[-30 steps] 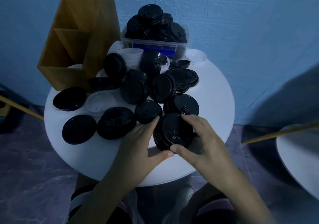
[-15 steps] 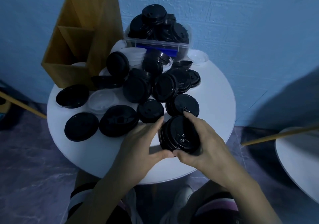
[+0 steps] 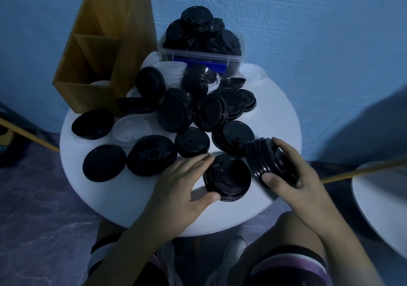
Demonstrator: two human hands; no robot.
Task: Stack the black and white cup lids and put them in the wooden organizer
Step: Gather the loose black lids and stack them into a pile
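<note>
A stack of black lids (image 3: 258, 161) sits tipped on its edge at the near right of the white counter (image 3: 279, 114), clamped in the right hand (image 3: 293, 175), thumb on the near rim and fingers curled over the far side; just beside it a single black lid (image 3: 229, 177) lies flat, spout side up, and the left hand (image 3: 182, 182) spans its left rim, thumb at the near edge and fingers at the far edge, seemingly pinching it. The step in hand looks like adding that lid to the stack; to do it well, lift it level, match its dome to the stack's open end, and press until the rims nest evenly, keeping the stack squeezed so the ribbed column does not fan apart. Beyond lie a heap of loose black lids (image 3: 211, 111) and a white lid (image 3: 131, 129); the wooden organizer (image 3: 123, 43) stands at the far left edge, something white low in its front compartment; a clear bin (image 3: 198, 53) of more black lids stands behind. A blue strip (image 3: 198, 62) shows in the bin; no writing is legible anywhere.
</note>
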